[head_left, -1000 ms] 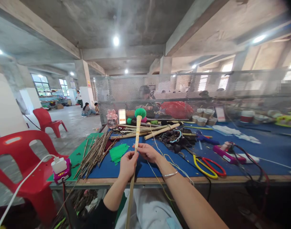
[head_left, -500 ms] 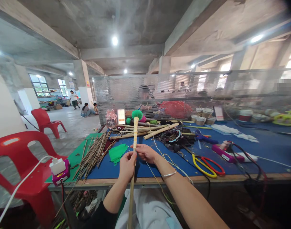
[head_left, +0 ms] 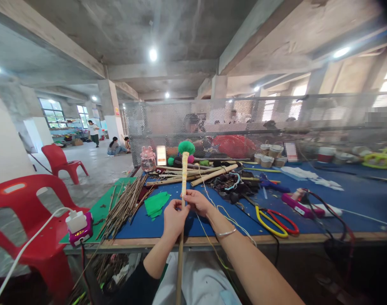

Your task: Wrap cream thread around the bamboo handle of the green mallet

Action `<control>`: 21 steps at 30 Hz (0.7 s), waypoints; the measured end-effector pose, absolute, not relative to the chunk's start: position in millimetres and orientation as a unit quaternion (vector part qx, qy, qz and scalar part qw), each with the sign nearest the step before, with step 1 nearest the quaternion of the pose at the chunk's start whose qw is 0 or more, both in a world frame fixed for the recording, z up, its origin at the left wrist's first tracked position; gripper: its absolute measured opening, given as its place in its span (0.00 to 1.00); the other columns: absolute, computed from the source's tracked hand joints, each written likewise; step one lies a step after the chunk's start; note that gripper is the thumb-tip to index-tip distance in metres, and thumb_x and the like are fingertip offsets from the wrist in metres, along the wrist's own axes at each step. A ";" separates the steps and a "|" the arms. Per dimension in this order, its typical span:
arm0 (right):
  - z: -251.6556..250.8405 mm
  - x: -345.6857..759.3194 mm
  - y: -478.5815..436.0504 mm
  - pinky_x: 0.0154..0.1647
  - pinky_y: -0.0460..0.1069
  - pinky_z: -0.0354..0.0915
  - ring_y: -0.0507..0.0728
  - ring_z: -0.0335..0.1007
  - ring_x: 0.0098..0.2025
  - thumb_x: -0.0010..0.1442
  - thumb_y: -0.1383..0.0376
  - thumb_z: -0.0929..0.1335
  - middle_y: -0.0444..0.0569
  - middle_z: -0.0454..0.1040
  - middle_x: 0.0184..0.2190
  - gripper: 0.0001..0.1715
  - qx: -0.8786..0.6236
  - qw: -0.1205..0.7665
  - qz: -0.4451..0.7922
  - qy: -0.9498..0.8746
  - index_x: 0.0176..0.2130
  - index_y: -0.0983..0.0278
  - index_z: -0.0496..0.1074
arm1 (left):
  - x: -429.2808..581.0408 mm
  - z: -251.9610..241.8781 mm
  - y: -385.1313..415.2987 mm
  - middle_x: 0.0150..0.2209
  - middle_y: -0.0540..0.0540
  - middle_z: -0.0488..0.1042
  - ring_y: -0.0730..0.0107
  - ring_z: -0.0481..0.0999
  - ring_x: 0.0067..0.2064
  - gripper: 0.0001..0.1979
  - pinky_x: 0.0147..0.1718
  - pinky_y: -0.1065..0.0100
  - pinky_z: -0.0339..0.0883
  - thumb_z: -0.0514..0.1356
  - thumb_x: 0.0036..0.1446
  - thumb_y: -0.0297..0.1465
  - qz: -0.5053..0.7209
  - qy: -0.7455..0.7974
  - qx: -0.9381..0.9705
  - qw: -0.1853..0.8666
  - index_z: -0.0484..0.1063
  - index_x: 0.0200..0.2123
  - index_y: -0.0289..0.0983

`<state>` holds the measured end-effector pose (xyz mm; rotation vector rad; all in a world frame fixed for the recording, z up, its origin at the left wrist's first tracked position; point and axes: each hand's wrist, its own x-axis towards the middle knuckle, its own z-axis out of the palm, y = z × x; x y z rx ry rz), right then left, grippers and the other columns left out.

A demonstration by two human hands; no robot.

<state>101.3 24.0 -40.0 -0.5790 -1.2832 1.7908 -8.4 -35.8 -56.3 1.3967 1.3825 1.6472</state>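
Observation:
A long thin stick (head_left: pixel 181 250) stands upright in front of me, its lower end running down past my lap. Yellowish-white wrapping (head_left: pixel 184 178) covers its upper part, and a round green head (head_left: pixel 186 148) tops it. My left hand (head_left: pixel 175 218) is closed around the stick just under the wrapped part. Slightly higher, my right hand (head_left: pixel 196 202) pinches the stick from the right side, with a bracelet on that wrist. A pale string (head_left: pixel 204 180) trails across the table close to my right hand; whether it joins the stick is hidden.
Thin twigs (head_left: pixel 125 205) and a green cloth (head_left: pixel 157 204) lie left on the blue table (head_left: pixel 136 228). Bamboo sticks (head_left: pixel 214 174) lie behind. To the right are scissors (head_left: pixel 276 222) and a purple power strip (head_left: pixel 303 205). A mesh screen (head_left: pixel 168 123) stands at the back; red chairs (head_left: pixel 53 220) are left.
Both hands and the stick have shifted slightly to the right, and the green head has risen a little. A walking person in the background has moved left.

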 end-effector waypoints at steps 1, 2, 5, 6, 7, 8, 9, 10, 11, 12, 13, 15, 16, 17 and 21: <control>-39.2 101.3 23.5 0.17 0.41 0.53 0.46 0.60 0.18 0.39 0.63 0.75 0.42 0.68 0.19 0.19 -0.230 0.413 0.717 -0.512 0.30 0.69 0.68 | -7.4 -56.4 -35.8 0.22 0.50 0.69 0.76 0.64 0.23 0.11 0.24 0.74 0.57 0.63 0.41 0.35 0.616 0.513 0.521 0.291 0.70 0.26 0.33; -38.4 101.6 22.9 0.17 0.40 0.52 0.45 0.59 0.17 0.39 0.63 0.74 0.42 0.67 0.19 0.19 -0.225 0.407 0.723 -0.512 0.31 0.69 0.68 | -6.9 -56.4 -36.3 0.21 0.50 0.69 0.76 0.63 0.22 0.11 0.23 0.74 0.57 0.62 0.43 0.36 0.619 0.504 0.517 0.308 0.70 0.26 0.33; -35.8 102.7 21.5 0.13 0.39 0.44 0.42 0.50 0.13 0.42 0.63 0.73 0.39 0.63 0.15 0.19 -0.196 0.379 0.742 -0.517 0.34 0.70 0.69 | -7.6 -55.9 -40.6 0.19 0.52 0.67 0.79 0.61 0.18 0.14 0.18 0.75 0.55 0.60 0.45 0.39 0.629 0.464 0.496 0.378 0.69 0.28 0.33; -35.1 103.0 21.2 0.13 0.39 0.40 0.41 0.45 0.12 0.43 0.63 0.73 0.37 0.61 0.14 0.18 -0.188 0.371 0.747 -0.519 0.34 0.70 0.69 | -8.3 -55.5 -42.3 0.19 0.53 0.67 0.79 0.61 0.17 0.15 0.17 0.75 0.54 0.60 0.45 0.40 0.631 0.452 0.489 0.398 0.69 0.28 0.33; -34.6 103.0 21.0 0.12 0.39 0.38 0.40 0.42 0.12 0.44 0.63 0.73 0.36 0.59 0.14 0.17 -0.181 0.363 0.752 -0.520 0.34 0.70 0.69 | -9.0 -55.0 -43.8 0.19 0.53 0.66 0.79 0.61 0.17 0.15 0.16 0.75 0.54 0.60 0.45 0.41 0.632 0.444 0.483 0.412 0.69 0.28 0.33; -34.4 102.9 20.9 0.12 0.39 0.36 0.40 0.40 0.12 0.44 0.64 0.73 0.36 0.58 0.14 0.17 -0.176 0.357 0.755 -0.521 0.34 0.70 0.69 | -9.8 -54.6 -45.1 0.19 0.53 0.66 0.80 0.61 0.17 0.16 0.16 0.76 0.54 0.60 0.45 0.42 0.633 0.438 0.479 0.423 0.68 0.28 0.33; -34.5 102.5 21.0 0.12 0.39 0.36 0.40 0.40 0.12 0.44 0.64 0.72 0.36 0.59 0.14 0.16 -0.174 0.355 0.755 -0.522 0.33 0.70 0.70 | -10.5 -54.2 -45.9 0.19 0.53 0.66 0.79 0.62 0.17 0.16 0.16 0.76 0.54 0.60 0.45 0.43 0.632 0.433 0.476 0.432 0.68 0.28 0.33; -35.0 102.0 21.3 0.12 0.39 0.37 0.40 0.41 0.12 0.45 0.64 0.72 0.37 0.59 0.14 0.16 -0.174 0.357 0.753 -0.524 0.33 0.70 0.70 | -11.3 -54.1 -46.4 0.20 0.52 0.67 0.79 0.63 0.17 0.17 0.16 0.76 0.53 0.59 0.45 0.44 0.629 0.431 0.474 0.440 0.69 0.28 0.33; -36.0 101.5 21.8 0.12 0.39 0.39 0.41 0.43 0.12 0.44 0.63 0.72 0.38 0.61 0.14 0.15 -0.175 0.364 0.748 -0.526 0.32 0.70 0.69 | -12.1 -54.1 -46.3 0.20 0.52 0.67 0.79 0.63 0.17 0.18 0.16 0.76 0.53 0.59 0.46 0.44 0.623 0.431 0.475 0.448 0.69 0.29 0.33; -37.5 101.0 22.7 0.13 0.40 0.41 0.42 0.46 0.13 0.44 0.63 0.72 0.38 0.62 0.15 0.15 -0.180 0.371 0.741 -0.530 0.31 0.70 0.69 | -12.8 -54.2 -45.8 0.19 0.52 0.67 0.78 0.63 0.17 0.19 0.16 0.75 0.53 0.58 0.46 0.45 0.614 0.434 0.479 0.454 0.70 0.29 0.33; -39.3 100.6 23.9 0.13 0.40 0.43 0.42 0.48 0.14 0.43 0.63 0.73 0.39 0.63 0.16 0.15 -0.186 0.378 0.733 -0.534 0.31 0.70 0.69 | -13.5 -54.4 -44.9 0.19 0.51 0.67 0.78 0.63 0.17 0.20 0.16 0.75 0.53 0.58 0.46 0.45 0.608 0.439 0.484 0.451 0.70 0.30 0.33; -43.6 100.5 27.1 0.16 0.40 0.48 0.44 0.53 0.16 0.42 0.63 0.73 0.41 0.65 0.17 0.16 -0.201 0.390 0.717 -0.542 0.30 0.69 0.69 | -14.7 -54.8 -42.4 0.19 0.51 0.67 0.77 0.63 0.19 0.19 0.18 0.75 0.55 0.60 0.44 0.44 0.612 0.458 0.495 0.412 0.71 0.29 0.33; -45.6 100.7 28.8 0.17 0.41 0.49 0.44 0.55 0.17 0.41 0.63 0.74 0.42 0.66 0.18 0.17 -0.209 0.395 0.710 -0.545 0.30 0.69 0.69 | -15.0 -54.9 -41.1 0.20 0.51 0.68 0.77 0.63 0.20 0.17 0.20 0.75 0.56 0.62 0.42 0.43 0.619 0.471 0.498 0.383 0.71 0.28 0.33; -47.4 101.0 30.4 0.18 0.41 0.51 0.45 0.57 0.18 0.40 0.63 0.74 0.42 0.67 0.19 0.18 -0.215 0.401 0.703 -0.547 0.30 0.69 0.69 | -15.2 -54.9 -40.0 0.21 0.51 0.68 0.77 0.64 0.22 0.16 0.21 0.75 0.57 0.63 0.40 0.41 0.626 0.482 0.500 0.355 0.71 0.27 0.33; -48.8 102.3 32.4 0.17 0.41 0.49 0.45 0.57 0.18 0.40 0.62 0.74 0.42 0.67 0.19 0.19 -0.227 0.409 0.689 -0.554 0.31 0.69 0.69 | -15.3 -53.5 -39.8 0.18 0.52 0.66 0.78 0.61 0.20 0.15 0.20 0.75 0.55 0.64 0.40 0.40 0.621 0.492 0.498 0.353 0.69 0.23 0.33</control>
